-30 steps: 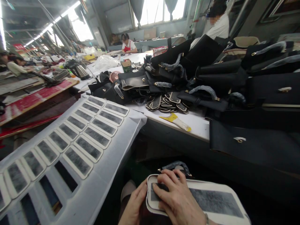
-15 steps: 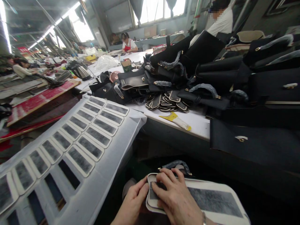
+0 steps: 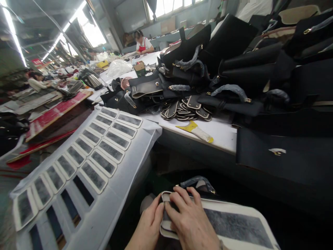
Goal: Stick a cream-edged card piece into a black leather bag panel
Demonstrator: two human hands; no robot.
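Note:
A white-edged panel with a grey fuzzy middle lies across my lap at the bottom of the view. My right hand lies on its left end with the fingers spread flat. My left hand grips that same left end, fingers curled around the rim. Under the panel a black bag with a wrapped handle peeks out.
A white sheet to my left carries several rows of smaller grey-and-white panels. The work table ahead bears a yellow scraper, piled black tabs and many black bags. People sit at far tables.
The view has tilted and shifted a little. My left hand has closed in against the panel's left end; my right hand stays on it.

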